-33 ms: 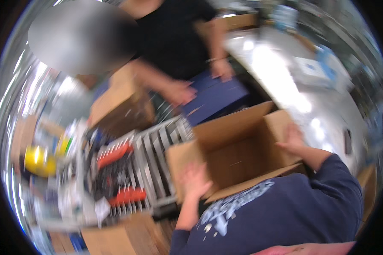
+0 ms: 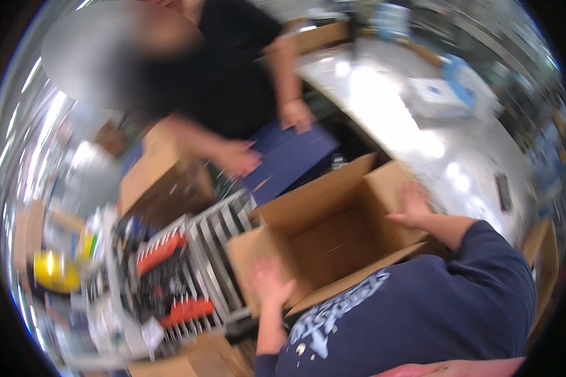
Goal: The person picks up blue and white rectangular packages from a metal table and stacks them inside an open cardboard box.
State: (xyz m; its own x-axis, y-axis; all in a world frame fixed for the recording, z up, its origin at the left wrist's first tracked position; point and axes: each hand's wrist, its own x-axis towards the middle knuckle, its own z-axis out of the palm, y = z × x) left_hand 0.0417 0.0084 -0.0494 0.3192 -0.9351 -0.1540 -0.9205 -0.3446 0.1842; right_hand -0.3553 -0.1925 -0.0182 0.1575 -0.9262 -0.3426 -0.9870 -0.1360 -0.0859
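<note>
An open, bare cardboard box (image 2: 330, 248) stands right in front of me with its flaps folded outward. My left hand (image 2: 270, 283) lies on its left flap, palm against the cardboard and fingers apart. On the right flap rests my right hand (image 2: 412, 206), its fingers stretched out and slightly blurred. Across from me, a person in a black top has both hands on a dark blue box (image 2: 295, 154), which sits just beyond the cardboard box.
A roller conveyor (image 2: 217, 239) with orange parts (image 2: 188, 311) runs to the left. A closed carton (image 2: 163, 179) stands near the other person. At right, a shiny metal table (image 2: 383, 88) holds a white package (image 2: 437, 97) and a dark slim object (image 2: 503, 191). A yellow roll (image 2: 55, 271) is far left.
The whole view has shifted, so the boxes and people appear farther left. Both my hands keep to the same flaps of the cardboard box.
</note>
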